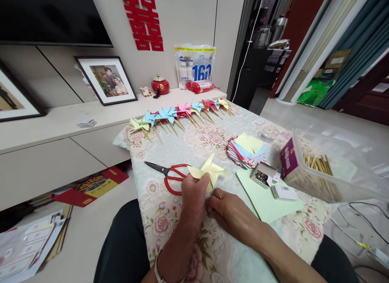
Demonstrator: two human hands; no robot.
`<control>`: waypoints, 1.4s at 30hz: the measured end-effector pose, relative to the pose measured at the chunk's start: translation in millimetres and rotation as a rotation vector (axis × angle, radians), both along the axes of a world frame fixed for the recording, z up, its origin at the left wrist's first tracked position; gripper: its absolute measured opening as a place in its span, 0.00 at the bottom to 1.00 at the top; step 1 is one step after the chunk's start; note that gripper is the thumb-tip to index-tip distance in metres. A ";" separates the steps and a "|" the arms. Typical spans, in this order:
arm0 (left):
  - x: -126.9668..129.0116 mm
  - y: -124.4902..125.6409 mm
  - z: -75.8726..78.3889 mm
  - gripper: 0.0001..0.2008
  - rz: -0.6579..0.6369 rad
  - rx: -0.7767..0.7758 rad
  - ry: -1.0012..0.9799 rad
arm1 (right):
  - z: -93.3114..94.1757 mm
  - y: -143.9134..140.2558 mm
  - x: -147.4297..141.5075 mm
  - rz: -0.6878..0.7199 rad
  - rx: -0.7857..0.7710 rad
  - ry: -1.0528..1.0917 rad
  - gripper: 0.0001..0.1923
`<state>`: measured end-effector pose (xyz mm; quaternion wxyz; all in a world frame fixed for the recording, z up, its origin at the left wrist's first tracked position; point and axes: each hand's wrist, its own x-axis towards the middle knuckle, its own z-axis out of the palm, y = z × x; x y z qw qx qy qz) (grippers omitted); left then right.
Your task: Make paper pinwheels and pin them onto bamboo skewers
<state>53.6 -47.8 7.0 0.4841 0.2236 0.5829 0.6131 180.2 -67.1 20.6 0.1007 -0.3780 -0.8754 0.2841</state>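
Note:
My left hand (196, 194) pinches a pale yellow paper pinwheel (212, 168) near its middle, thumb on top. Just below the pinwheel, my right hand (223, 206) is closed, its fingertips curled under; whatever it grips is hidden. Red-handled scissors (170, 174) lie partly open on the cloth, left of my left hand. To the right, a stack of cut coloured paper squares (247, 147) sits behind light green sheets (270, 208). On those sheets rests an open small box of metal pins (263, 176), beside a white box piece (285, 192).
Finished pinwheels on sticks (167, 114) line the far edge of the flowered tablecloth (161, 224). A clear plastic bin (310, 169) with wooden sticks (319, 164) stands at the right edge. A round clear container (269, 133) is behind the paper stack. Beyond is a white cabinet (106, 133).

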 end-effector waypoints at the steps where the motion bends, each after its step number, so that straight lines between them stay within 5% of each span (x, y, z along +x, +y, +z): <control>1: -0.1 -0.3 0.2 0.09 -0.002 0.002 0.003 | 0.9 0.5 1.8 -0.009 -0.019 0.022 0.08; 13: 2.5 -2.7 -1.3 0.09 -0.065 0.041 -0.044 | 7.1 14.6 19.0 -0.301 -0.697 0.721 0.12; 21: 4.7 -1.2 -13.8 0.08 -0.122 0.071 -0.002 | 7.3 15.3 20.0 -0.328 -0.681 0.852 0.12; 29: 6.1 -3.9 -3.7 0.05 -0.105 0.027 0.132 | 4.4 12.7 15.6 -0.335 -0.760 0.929 0.13; 42: 7.5 -4.2 -1.9 0.05 -0.157 0.048 0.059 | -2.6 15.9 21.1 -0.221 -0.851 1.056 0.07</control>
